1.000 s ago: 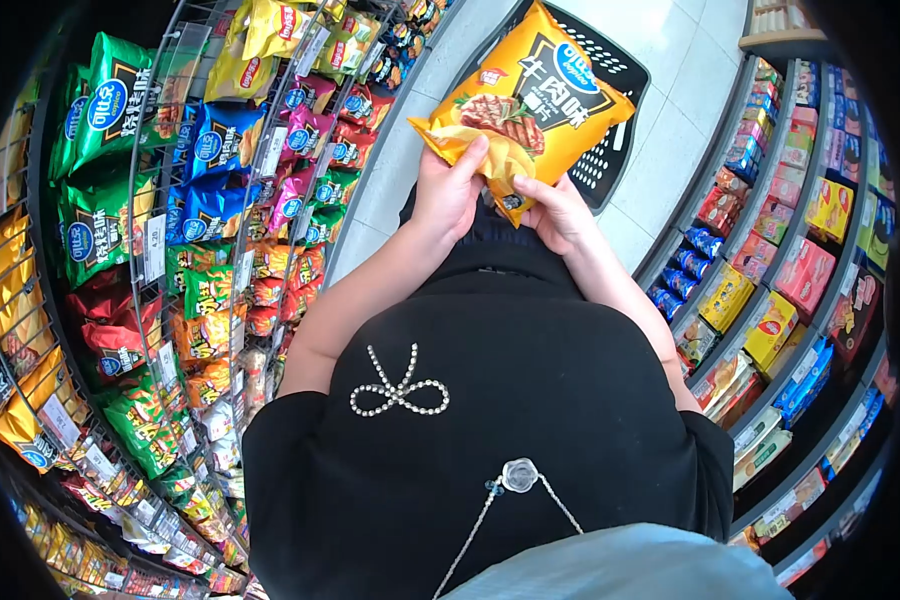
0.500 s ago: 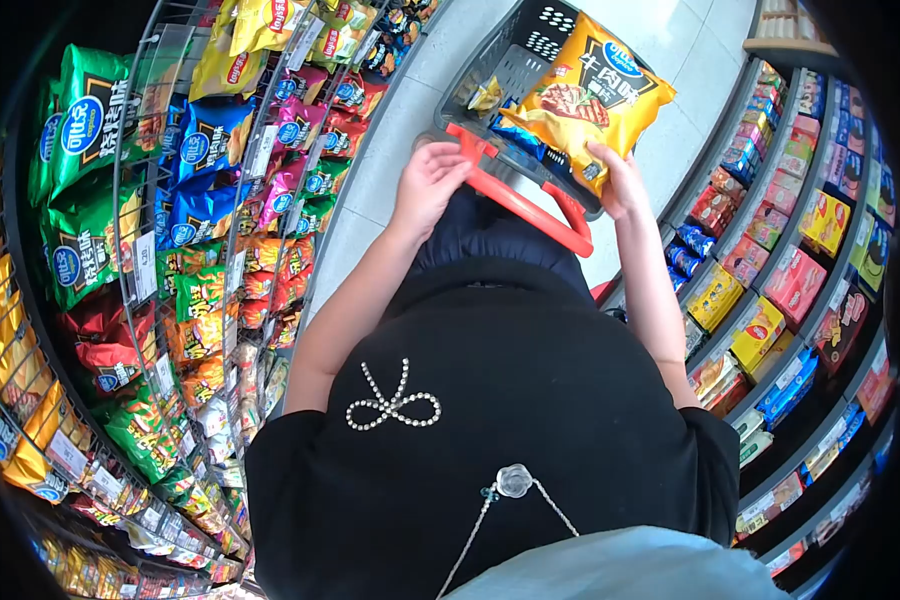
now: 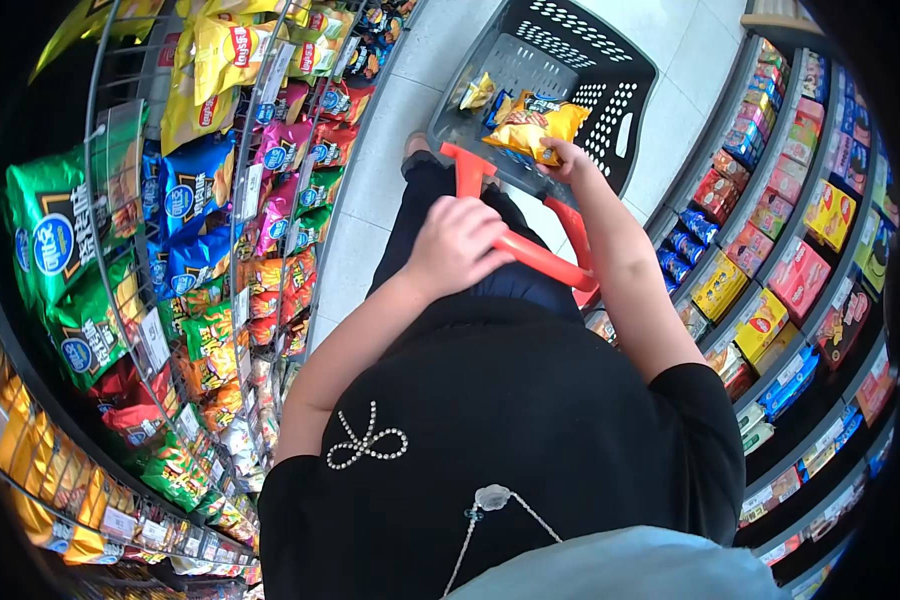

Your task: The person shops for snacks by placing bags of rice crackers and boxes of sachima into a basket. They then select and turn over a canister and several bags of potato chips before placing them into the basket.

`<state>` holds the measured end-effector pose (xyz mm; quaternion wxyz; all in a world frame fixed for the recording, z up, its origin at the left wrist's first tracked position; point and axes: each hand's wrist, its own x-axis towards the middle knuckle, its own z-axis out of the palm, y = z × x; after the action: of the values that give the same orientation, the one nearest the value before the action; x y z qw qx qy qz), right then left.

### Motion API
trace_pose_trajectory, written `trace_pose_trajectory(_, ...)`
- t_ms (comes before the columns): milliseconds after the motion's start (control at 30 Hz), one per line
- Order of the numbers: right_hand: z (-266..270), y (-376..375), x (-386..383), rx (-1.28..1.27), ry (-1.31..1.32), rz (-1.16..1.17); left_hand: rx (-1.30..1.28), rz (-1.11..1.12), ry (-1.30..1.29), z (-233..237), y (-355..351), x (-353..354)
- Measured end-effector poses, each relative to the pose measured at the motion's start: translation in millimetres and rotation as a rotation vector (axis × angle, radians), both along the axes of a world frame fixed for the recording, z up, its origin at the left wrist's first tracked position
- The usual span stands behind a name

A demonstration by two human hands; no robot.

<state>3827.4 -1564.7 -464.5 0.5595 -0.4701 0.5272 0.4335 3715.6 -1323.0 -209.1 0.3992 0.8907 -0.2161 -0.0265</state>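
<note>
A dark grey shopping basket (image 3: 610,75) with perforated walls is in front of my legs. Its red handle (image 3: 540,258) sticks out toward me, and my left hand (image 3: 458,243) is closed over it. Inside the basket lies a yellow bag of chips (image 3: 532,128), mostly flat, with my right hand (image 3: 573,165) pinching its near edge. Blue packaging shows partly from under that bag. A small yellow packet (image 3: 477,92) lies at the basket's left side.
At my left, wire shelves hold green chip bags (image 3: 60,240), blue chip bags (image 3: 192,200) and yellow chip bags (image 3: 232,55). Boxed snacks (image 3: 798,280) line the shelves at my right. Pale floor tiles (image 3: 390,130) run between the shelves.
The yellow chip bag has gone from upright above the basket down into it, with my right hand following. My left hand has moved down and right onto the red handle.
</note>
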Motion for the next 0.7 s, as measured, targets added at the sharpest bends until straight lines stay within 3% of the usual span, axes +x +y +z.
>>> trace_pose_trajectory(133,-12.6,13.8,6.0,0.002,0.031,-0.013,0.111,-0.246,-0.004,-17.0,-18.2,9.5)
trace_pose_trajectory(333,-31.5,18.0,14.2,-0.074,0.034,-0.047,-0.005,-0.246,-0.094,-29.5,-15.9,16.9)
trace_pose_trajectory(500,-48.9,16.8,15.6,-0.120,0.056,-0.067,-0.007,-0.452,0.270,-29.7,-5.9,35.2)
trace_pose_trajectory(700,-71.6,34.5,16.3,-0.148,0.006,-0.098,-0.009,-0.535,0.366,-32.5,-8.1,39.7)
